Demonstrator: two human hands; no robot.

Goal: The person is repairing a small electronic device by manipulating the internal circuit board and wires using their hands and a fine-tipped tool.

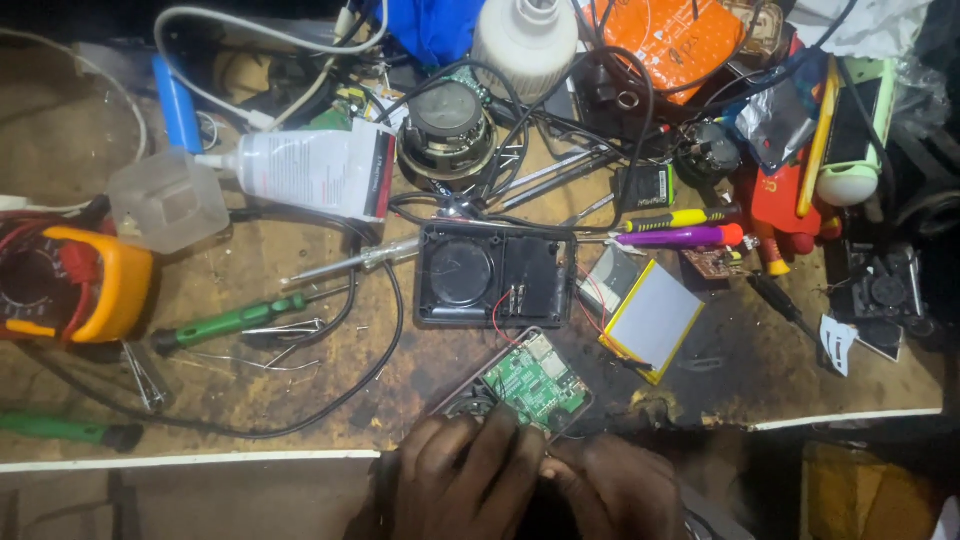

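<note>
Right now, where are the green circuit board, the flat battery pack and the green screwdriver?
green circuit board (535, 385), head view, middle of the board.
flat battery pack (655, 318), head view, silver face.
green screwdriver (225, 324), head view, handle.

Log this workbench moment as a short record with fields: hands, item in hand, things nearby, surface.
Left hand: left hand at the near bench edge, fingers on the opened device.
Right hand: right hand beside it, touching the same device; grip unclear.
Item in hand: small opened device with green circuit board.
Just behind: black plastic case half, red wire running from it.
Right of it: flat silver battery pack.
Left: green-handled screwdriver, orange multimeter.
Surface: worn wooden bench, cluttered with cables and tools.
</note>
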